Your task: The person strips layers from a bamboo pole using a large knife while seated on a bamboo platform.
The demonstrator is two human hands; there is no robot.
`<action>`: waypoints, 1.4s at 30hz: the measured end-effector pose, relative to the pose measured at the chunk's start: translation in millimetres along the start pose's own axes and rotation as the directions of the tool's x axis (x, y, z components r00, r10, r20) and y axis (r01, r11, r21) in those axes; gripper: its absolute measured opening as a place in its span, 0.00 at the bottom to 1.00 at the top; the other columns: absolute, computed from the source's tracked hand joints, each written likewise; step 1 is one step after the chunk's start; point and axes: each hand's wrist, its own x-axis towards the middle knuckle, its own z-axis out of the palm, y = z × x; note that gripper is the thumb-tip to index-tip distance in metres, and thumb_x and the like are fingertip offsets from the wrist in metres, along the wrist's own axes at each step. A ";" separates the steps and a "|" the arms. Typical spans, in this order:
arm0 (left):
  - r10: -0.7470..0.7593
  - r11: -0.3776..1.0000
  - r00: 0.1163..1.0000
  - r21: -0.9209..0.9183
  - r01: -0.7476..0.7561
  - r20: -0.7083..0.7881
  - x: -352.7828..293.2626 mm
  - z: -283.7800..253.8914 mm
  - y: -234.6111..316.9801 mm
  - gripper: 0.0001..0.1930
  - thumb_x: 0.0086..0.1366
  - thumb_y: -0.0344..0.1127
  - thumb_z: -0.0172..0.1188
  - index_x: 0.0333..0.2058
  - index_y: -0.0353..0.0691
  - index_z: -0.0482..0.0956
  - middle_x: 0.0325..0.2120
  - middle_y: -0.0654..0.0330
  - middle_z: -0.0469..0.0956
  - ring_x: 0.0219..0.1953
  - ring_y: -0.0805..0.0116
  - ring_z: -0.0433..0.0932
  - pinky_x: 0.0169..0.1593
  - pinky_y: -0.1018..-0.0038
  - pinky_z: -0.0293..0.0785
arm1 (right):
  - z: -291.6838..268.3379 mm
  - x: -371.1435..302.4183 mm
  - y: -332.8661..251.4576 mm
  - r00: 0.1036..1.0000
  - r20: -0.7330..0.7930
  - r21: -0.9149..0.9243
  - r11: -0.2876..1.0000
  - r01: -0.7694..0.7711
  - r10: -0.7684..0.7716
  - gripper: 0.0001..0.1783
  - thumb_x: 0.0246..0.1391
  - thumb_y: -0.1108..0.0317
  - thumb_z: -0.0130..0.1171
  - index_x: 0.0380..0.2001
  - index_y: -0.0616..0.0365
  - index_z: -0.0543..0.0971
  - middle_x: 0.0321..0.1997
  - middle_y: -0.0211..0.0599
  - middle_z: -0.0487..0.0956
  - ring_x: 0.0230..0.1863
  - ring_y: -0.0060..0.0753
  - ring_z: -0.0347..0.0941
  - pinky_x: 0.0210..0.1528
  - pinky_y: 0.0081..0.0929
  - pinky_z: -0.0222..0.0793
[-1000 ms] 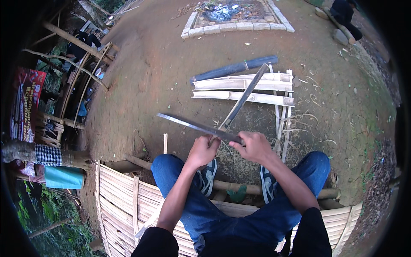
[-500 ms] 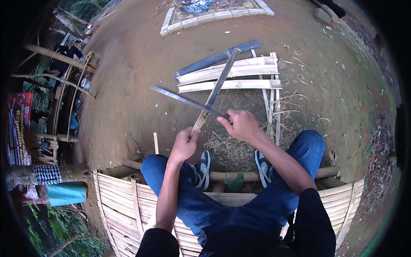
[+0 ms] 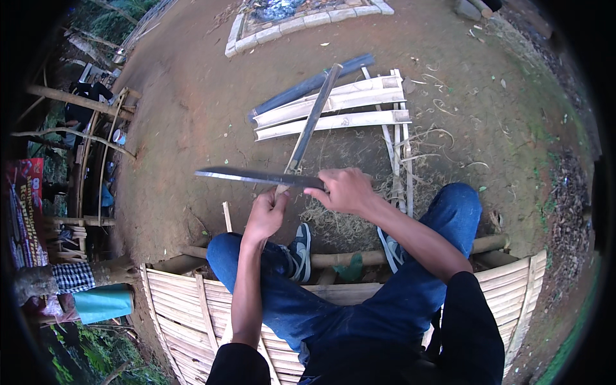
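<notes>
My left hand [image 3: 264, 216] is closed round the near, pale end of a long bamboo strip [image 3: 315, 117]. The strip slants away up and to the right, its dark outer skin showing along most of its length. In my right hand [image 3: 347, 191] is a machete [image 3: 240, 175], its handle mostly covered by my fingers. The long blade lies across the strip just beyond my left hand, pointing left and almost level. Under the strip's far part, on the ground, are split bamboo pieces [image 3: 333, 122] with pale inner faces and a dark bamboo length [image 3: 282, 91].
I sit on a slatted bamboo bench [image 3: 173, 301], knees apart. Curly shavings [image 3: 340, 221] lie between my shoes. Thin bamboo sticks [image 3: 398, 151] are on the ground at the right. A brick-edged fire pit [image 3: 292, 27] is farther off; a bamboo railing [image 3: 80, 102] stands at the left.
The machete has come nearer my left hand along the strip, and its blade has turned from slanting to almost level. My left hand keeps its hold on the strip. The whole view has shifted slightly.
</notes>
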 end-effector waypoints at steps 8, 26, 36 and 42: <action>0.022 0.996 1.000 -0.090 -0.022 -0.001 1.5 3.0 1.1 0.12 0.67 0.34 0.53 0.25 0.34 0.73 0.13 0.68 0.63 0.20 0.78 0.61 0.24 0.73 0.60 | 6.1 2.8 8.5 0.999 -0.038 -0.025 1.000 0.010 -0.011 0.29 0.55 0.40 0.55 0.22 0.59 0.75 0.18 0.45 0.78 0.20 0.48 0.78 0.21 0.42 0.73; -0.026 0.994 0.998 -0.108 0.033 0.063 -8.4 -0.4 -5.6 0.15 0.69 0.37 0.53 0.26 0.32 0.72 0.15 0.70 0.62 0.22 0.81 0.58 0.24 0.73 0.57 | -4.3 10.2 16.4 0.868 0.325 0.322 0.819 -0.474 0.374 0.31 0.65 0.45 0.45 0.22 0.64 0.76 0.12 0.47 0.74 0.17 0.51 0.76 0.24 0.42 0.73; 0.059 0.998 0.998 0.033 -0.058 -0.007 2.4 5.0 0.0 0.12 0.69 0.35 0.53 0.28 0.33 0.75 0.16 0.73 0.63 0.20 0.83 0.59 0.23 0.76 0.56 | 2.6 10.9 2.8 0.955 0.178 0.218 0.937 -0.274 0.238 0.29 0.59 0.44 0.54 0.16 0.59 0.77 0.12 0.47 0.74 0.19 0.50 0.77 0.24 0.43 0.74; 0.190 0.967 0.981 -0.165 -0.194 -0.035 -3.8 8.9 -6.8 0.11 0.68 0.35 0.54 0.32 0.33 0.77 0.16 0.70 0.65 0.21 0.81 0.60 0.24 0.76 0.57 | -3.7 -0.6 -12.2 0.978 0.194 0.117 0.989 -0.094 0.070 0.30 0.57 0.40 0.54 0.17 0.58 0.77 0.12 0.45 0.75 0.17 0.46 0.77 0.21 0.43 0.73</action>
